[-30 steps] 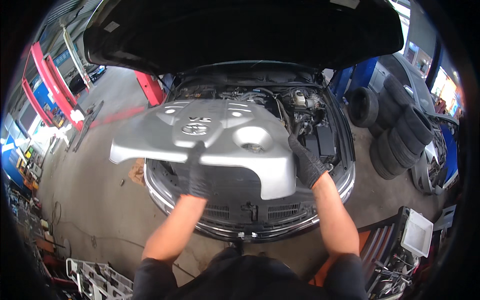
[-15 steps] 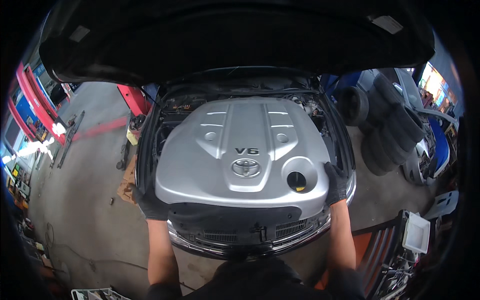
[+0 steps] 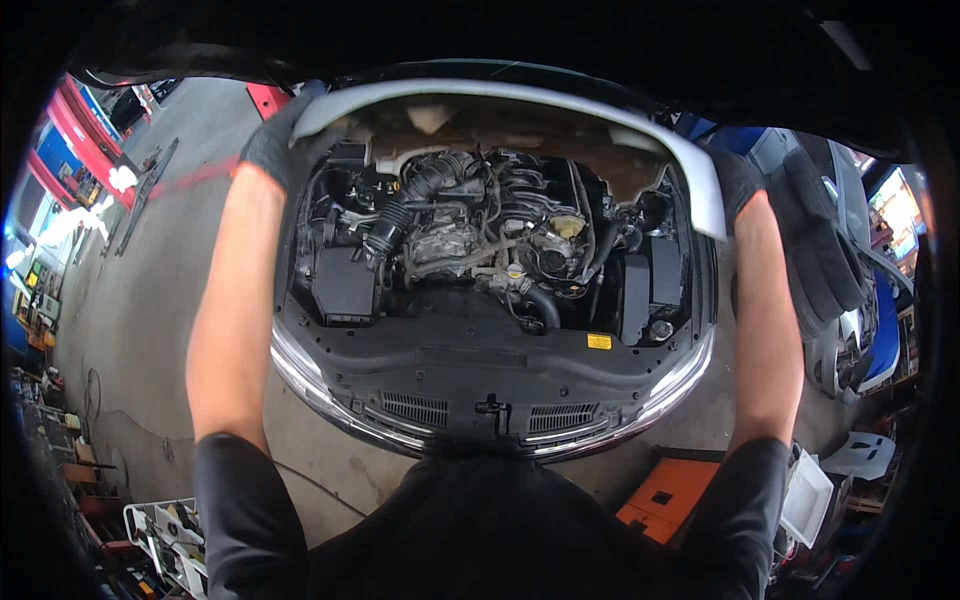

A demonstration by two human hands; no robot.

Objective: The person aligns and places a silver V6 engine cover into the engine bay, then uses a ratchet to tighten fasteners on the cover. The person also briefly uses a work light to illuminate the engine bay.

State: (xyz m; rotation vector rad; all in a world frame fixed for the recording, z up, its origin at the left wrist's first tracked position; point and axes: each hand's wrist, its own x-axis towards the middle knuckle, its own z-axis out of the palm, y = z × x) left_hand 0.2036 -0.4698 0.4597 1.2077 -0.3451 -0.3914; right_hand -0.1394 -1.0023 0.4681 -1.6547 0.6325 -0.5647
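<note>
Far left, a red upright metal post [image 3: 90, 135] stands on the grey concrete floor [image 3: 140, 350]. Next comes the left hand [image 3: 270, 145] in a dark glove with an orange cuff, its fingers gripping the left end of a broad silver engine cover [image 3: 510, 125] — the fingertips are blurred. The cover is held up over the rear of the engine bay, beneath the raised black bonnet [image 3: 480, 35], its dark brown underside turned toward the person. Below it, a black box-shaped plastic housing [image 3: 345, 285] sits left of the exposed grey metal engine [image 3: 445, 240]. Rightward, the similarly gloved right hand [image 3: 738, 185] grips the cover's right end — its fingers partly hidden. Beyond are stacked black rubber tyres [image 3: 815, 240].
</note>
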